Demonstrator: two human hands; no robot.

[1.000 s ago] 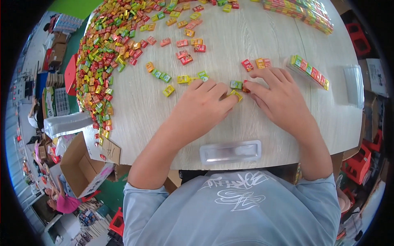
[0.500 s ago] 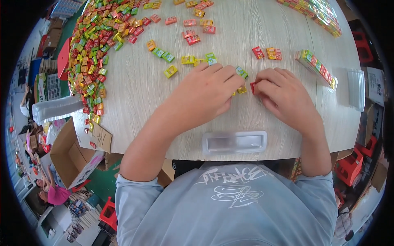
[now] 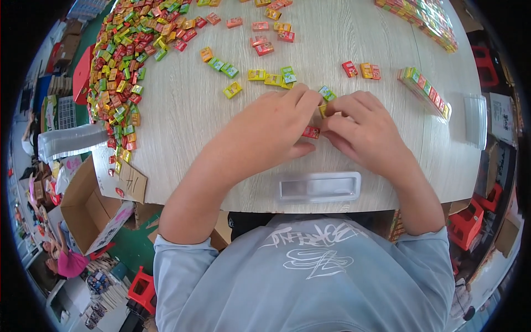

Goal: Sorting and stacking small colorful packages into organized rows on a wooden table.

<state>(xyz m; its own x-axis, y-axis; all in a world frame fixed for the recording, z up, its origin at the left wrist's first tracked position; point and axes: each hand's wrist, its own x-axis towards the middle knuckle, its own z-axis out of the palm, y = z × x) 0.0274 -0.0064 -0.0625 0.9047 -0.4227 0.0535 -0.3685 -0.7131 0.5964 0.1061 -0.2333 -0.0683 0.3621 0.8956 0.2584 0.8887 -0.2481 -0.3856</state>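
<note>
Between my hands, near the middle of the table, is a small red box (image 3: 311, 132). My left hand (image 3: 271, 124) is closed over its left end, thumb below it, and whatever else lies under the palm is hidden. My right hand (image 3: 365, 130) has its fingers curled together, tips against the right end of the red box. A small yellow box (image 3: 323, 111) shows partly at the right fingertips. Just beyond lies a green box (image 3: 327, 93). Past my left knuckles are more yellow boxes (image 3: 272, 79) and another green box (image 3: 288, 74).
A large heap of small coloured boxes (image 3: 119, 72) covers the table's left side. A clear plastic tray (image 3: 319, 188) lies near the front edge. At the right stand a filled row of boxes (image 3: 423, 91) and stacked trays (image 3: 474, 122). An open carton (image 3: 91, 205) sits at lower left.
My right hand has moved left, toward my left hand, and the red box at its fingertips has come with it. It now lies between both hands.
</note>
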